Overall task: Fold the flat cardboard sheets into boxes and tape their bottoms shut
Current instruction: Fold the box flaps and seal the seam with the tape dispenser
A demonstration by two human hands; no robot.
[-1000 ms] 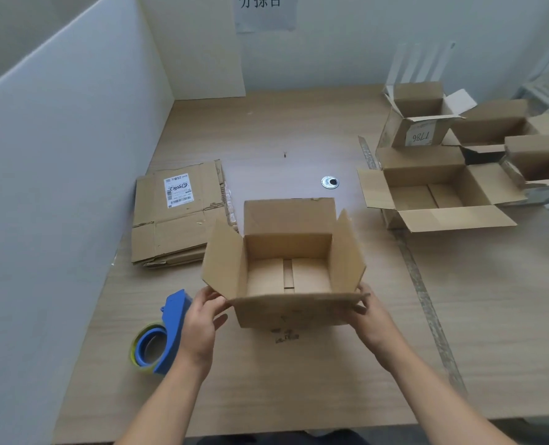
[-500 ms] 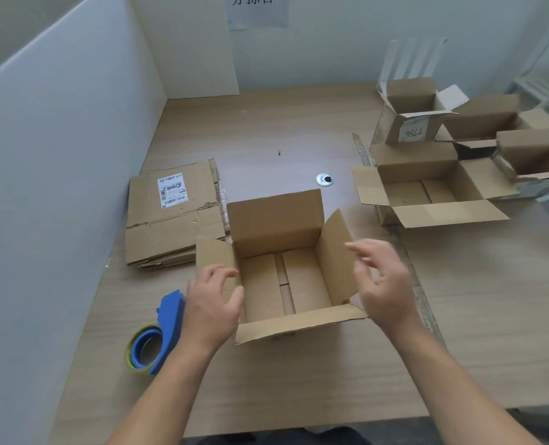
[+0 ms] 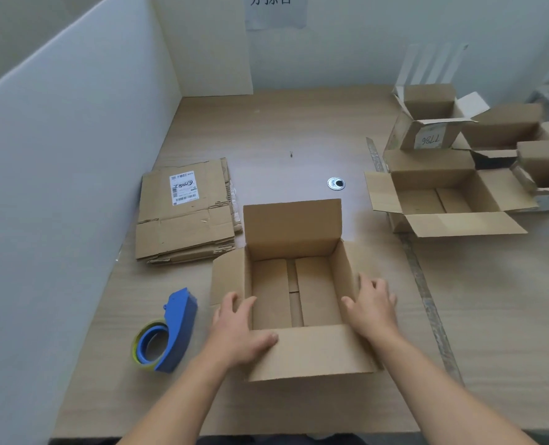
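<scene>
Cardboard box [image 3: 294,284], upright and mouth up, at the near middle of the table [image 3: 299,123]. Shows its bottom flaps folded in, with a strip of the inner flaps visible between them. Has the far top flap standing up, the near flap splayed toward the person, and the left flap leaning outward. Keeps its right flap mostly hidden beneath a hand.

Left hand [image 3: 238,329] at the box's near left corner. Lies flat, fingers relaxed against the left flap and thumb on the near flap, clasping nothing. Right hand [image 3: 371,308] at the right side. Rests over the right flap outside the wall, fingers straight and spread, thumb at the rim of the wall.

Blue tape dispenser [image 3: 170,332] on the table just left of the left hand, apart from the box. Beyond it, stack of flat cardboard sheets [image 3: 183,213] beside the white partition [image 3: 58,187], top sheet bearing a white shipping label. Small round metal fitting [image 3: 336,183] set in the tabletop beyond the box. At the right, well apart, cluster of assembled boxes [image 3: 443,197] with top flaps open, one small box [image 3: 427,123] carrying a handwritten label.
</scene>
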